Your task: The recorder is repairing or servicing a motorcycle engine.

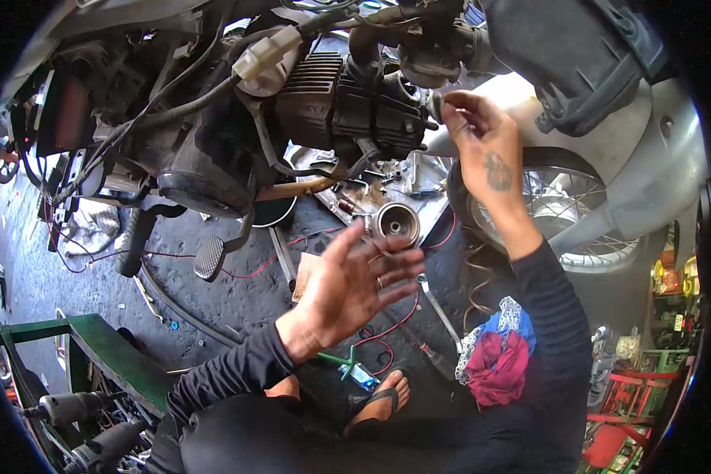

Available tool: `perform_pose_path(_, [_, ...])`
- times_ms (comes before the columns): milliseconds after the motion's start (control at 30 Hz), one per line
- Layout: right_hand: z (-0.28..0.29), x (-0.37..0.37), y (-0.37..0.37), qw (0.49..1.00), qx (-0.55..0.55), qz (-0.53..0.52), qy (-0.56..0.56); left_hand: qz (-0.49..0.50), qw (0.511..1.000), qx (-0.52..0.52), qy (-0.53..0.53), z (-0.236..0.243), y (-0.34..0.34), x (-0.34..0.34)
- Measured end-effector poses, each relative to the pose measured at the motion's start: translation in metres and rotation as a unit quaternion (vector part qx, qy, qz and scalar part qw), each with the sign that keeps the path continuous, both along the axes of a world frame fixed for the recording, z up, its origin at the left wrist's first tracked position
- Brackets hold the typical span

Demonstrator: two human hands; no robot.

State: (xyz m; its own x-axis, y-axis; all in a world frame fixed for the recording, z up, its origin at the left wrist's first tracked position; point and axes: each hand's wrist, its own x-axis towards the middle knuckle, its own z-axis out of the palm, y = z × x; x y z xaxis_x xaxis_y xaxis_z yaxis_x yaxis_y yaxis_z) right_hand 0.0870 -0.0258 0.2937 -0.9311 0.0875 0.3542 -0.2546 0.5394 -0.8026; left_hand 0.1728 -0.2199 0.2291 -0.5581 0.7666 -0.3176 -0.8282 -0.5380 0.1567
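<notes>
Seating part: right hand (482, 138), upper centre-right of frame, pinches a small part at the engine (347, 103) — keep it square.
Left hand (355, 288): spread, empty — brace the engine.

A small part pinched in the right hand (482, 146) is too small to identify.

The single head view looks steeply down from close above a motorcycle engine (347, 103), which fills the frame's upper half. Oily ground (237, 292) occupies the centre, and straight edges bend near the dark rim.
</notes>
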Motion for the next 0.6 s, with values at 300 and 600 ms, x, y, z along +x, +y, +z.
perform_pose_path(300, [-0.015,-0.031,-0.003,0.993,0.042,-0.043,0.104,-0.072,0.996,-0.047,-0.026,-0.03,0.006,0.013])
perform_pose_path(600, [-0.032,-0.036,-0.022,0.984,-0.088,-0.089,0.125,-0.092,0.994,-0.031,-0.045,-0.037,0.019,0.014])
